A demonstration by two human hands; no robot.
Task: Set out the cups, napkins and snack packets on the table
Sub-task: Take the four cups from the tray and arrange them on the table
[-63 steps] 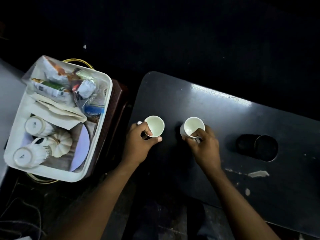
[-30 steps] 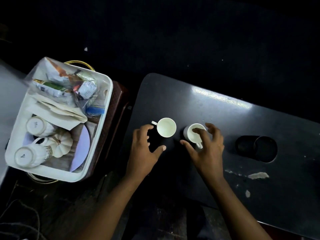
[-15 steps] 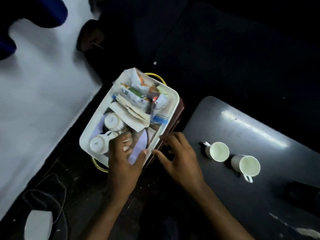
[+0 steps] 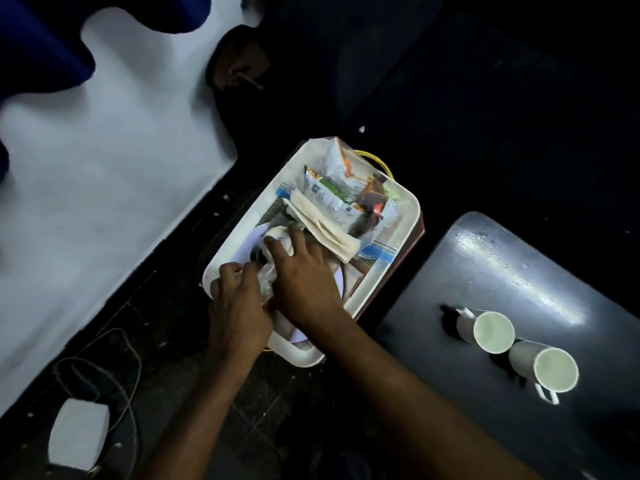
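Cups (image 4: 493,332): two on table (image 4: 519,258) | tray (image 4: 408,216): packets (image 4: 332,192), napkins (image 4: 325,233) | both hands' fingers in tray, grip unclear

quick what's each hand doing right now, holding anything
Left hand: in the white tray, curled on something pale; grip cannot be told.
Right hand: fingers spread over a white cup in the tray; grip cannot be told.

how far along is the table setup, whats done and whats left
Done: two cups stand on the table. In hand: the left hand and right hand are both in the tray, on the cups there. Left: napkins and snack packets lie in the tray.
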